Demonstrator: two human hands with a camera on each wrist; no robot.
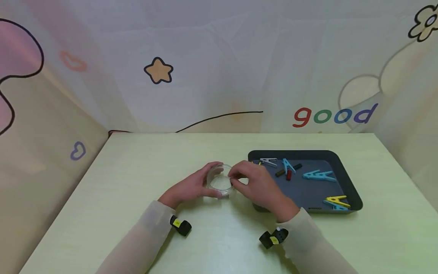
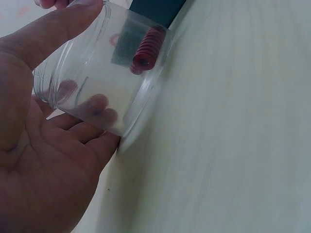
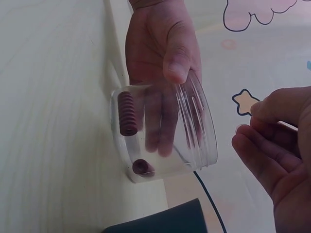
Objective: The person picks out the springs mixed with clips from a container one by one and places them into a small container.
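As left hand [image 1: 193, 186] grips jar [image 2: 109, 77], filling seems underway

Left of the tray [image 1: 295, 196], it has red springs [image 3: 127, 114] inside; the right hand [image 1: 254, 182] bunches its fingers at the mouth, pinching what I can't tell. Next likely needs steadiness.

a pale backdrop [image 1: 219, 45] bears a tan star [image 1: 158, 70] and colourful lettering [image 1: 335, 116], "good".

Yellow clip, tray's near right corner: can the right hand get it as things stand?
Probably yes: nothing covers the yellow clip, and the right hand, beside the jar, likely has only the tray rim to cross.
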